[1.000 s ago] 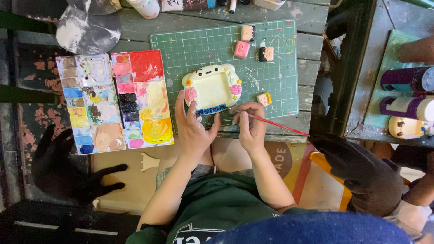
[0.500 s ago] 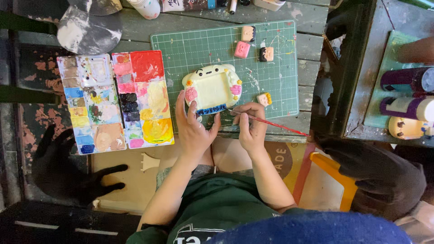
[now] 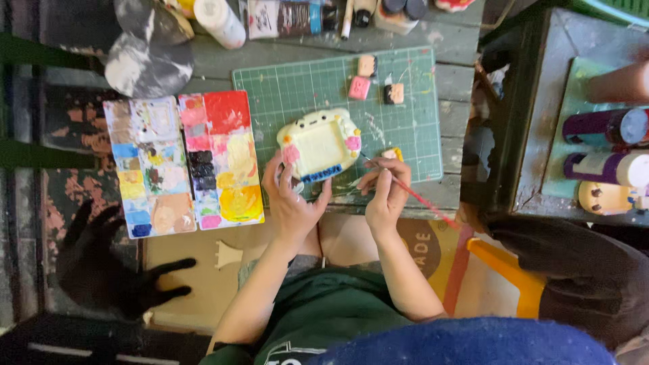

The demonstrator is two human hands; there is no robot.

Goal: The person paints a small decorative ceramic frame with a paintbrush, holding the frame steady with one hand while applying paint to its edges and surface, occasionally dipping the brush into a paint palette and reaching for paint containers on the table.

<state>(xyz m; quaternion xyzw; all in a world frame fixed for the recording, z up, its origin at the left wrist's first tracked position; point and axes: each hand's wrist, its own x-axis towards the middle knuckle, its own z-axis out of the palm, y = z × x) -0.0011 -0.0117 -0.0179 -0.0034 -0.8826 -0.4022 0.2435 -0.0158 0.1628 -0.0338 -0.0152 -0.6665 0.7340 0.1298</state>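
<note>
Overhead view of a cream clay frame (image 3: pixel 319 144) being painted on a green cutting mat (image 3: pixel 297 88) laid on the tabletop. The frame is steadied at its lower left corner by the left hand (image 3: pixel 292 203), fingers curled against its edge. A thin red-handled brush (image 3: pixel 419 197) is pinched in the closed right hand (image 3: pixel 384 192), its tip just right of the frame. For clean edges, the frame is best kept braced and the strokes short. A paint palette (image 3: pixel 182 162) lies left of the frame
</note>
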